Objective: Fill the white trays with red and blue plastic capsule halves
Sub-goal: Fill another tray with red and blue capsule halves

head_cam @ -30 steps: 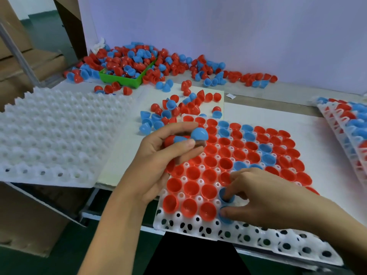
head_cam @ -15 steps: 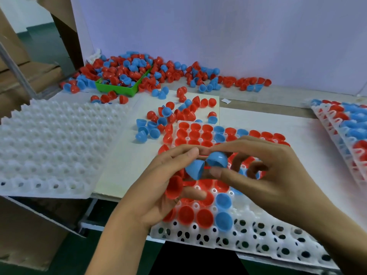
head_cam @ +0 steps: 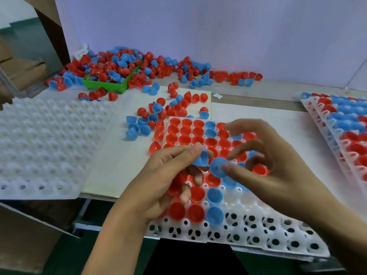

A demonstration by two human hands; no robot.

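A white tray point(head_cam: 244, 233) lies in front of me, most of its cups holding red and blue capsule halves; its near rows show bare holes. My left hand point(head_cam: 158, 181) hovers over the tray's left side and pinches a blue capsule half point(head_cam: 202, 159) between thumb and forefinger, with red capsule halves point(head_cam: 175, 185) cupped under its lower fingers. My right hand point(head_cam: 264, 167) is over the tray's middle and pinches a second blue capsule half point(head_cam: 217, 167) right beside the first. Loose capsule halves point(head_cam: 156, 114) lie just beyond the tray.
An upside-down white tray point(head_cam: 49, 139) lies at the left. A green bin point(head_cam: 107, 84) heaped with red and blue halves stands at the back, more spilling along the wall. Filled trays point(head_cam: 341, 124) are stacked at the right. The table edge runs under my wrists.
My right hand left the tray's near cups, rose to meet the left and took a blue half from it. The two blue halves have now come slightly apart.
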